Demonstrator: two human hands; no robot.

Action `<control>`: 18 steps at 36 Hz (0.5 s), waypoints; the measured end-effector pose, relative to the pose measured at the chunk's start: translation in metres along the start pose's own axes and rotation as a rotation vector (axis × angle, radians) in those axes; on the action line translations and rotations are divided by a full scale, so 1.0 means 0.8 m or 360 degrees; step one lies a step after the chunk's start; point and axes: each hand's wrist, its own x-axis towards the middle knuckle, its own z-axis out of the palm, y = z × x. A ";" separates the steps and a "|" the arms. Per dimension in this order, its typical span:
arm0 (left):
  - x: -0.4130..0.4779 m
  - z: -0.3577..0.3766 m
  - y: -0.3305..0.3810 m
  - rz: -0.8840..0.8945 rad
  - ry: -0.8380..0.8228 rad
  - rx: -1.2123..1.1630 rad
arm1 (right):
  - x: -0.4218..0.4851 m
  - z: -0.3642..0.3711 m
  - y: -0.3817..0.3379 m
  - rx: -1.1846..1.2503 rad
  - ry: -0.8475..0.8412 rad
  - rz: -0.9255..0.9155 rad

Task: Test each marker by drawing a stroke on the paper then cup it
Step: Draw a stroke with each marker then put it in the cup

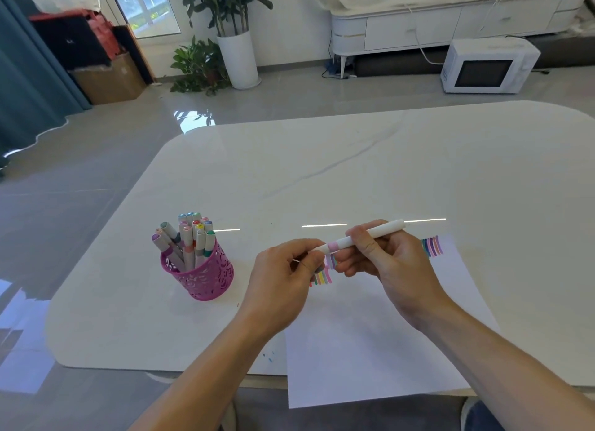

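While the right hand closes its grip round the barrel of a white marker with a pink band, the left hand pinches the marker's near end — whether a cap sits there, I cannot tell. Both hover above the paper, which overhangs the desk's near edge and carries coloured strokes along its far edge. A pink lattice cup full of markers stands towards the desk's left edge. Judged from this, the cap should travel straight along the barrel — no twisting sideways — before cupping.
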 end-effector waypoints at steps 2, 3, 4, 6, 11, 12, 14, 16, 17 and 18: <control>0.001 -0.002 0.004 -0.0029 0.0030 -0.0123 | 0.002 0.001 -0.005 0.0020 -0.0019 0.0026; 0.001 -0.004 0.006 -0.0030 0.0048 -0.0178 | 0.003 0.003 -0.008 0.0033 -0.0019 0.0037; 0.001 -0.006 0.008 -0.0032 0.0070 -0.0246 | 0.003 0.004 -0.010 0.0047 -0.0004 0.0046; 0.000 -0.011 0.011 -0.0054 0.0124 -0.0425 | 0.003 0.007 -0.009 0.0046 0.0081 0.0051; 0.000 -0.031 0.011 -0.0006 0.0263 -0.0611 | 0.007 0.007 -0.001 -0.0052 0.0225 0.0072; 0.001 -0.036 0.011 0.0010 0.0306 -0.0639 | 0.007 0.007 0.000 -0.0085 0.0234 0.0065; 0.001 -0.045 0.012 0.0034 0.0418 -0.0694 | 0.006 0.006 0.002 -0.0177 0.0247 0.0033; 0.002 -0.054 0.013 0.0060 0.0560 -0.0715 | 0.005 0.006 0.005 -0.0274 0.0238 0.0006; 0.002 -0.058 0.013 0.0080 0.0627 -0.0695 | 0.004 0.007 0.007 -0.0306 0.0223 0.0004; 0.001 -0.062 0.014 0.0107 0.0690 -0.0639 | 0.004 0.007 0.009 -0.0334 0.0201 0.0007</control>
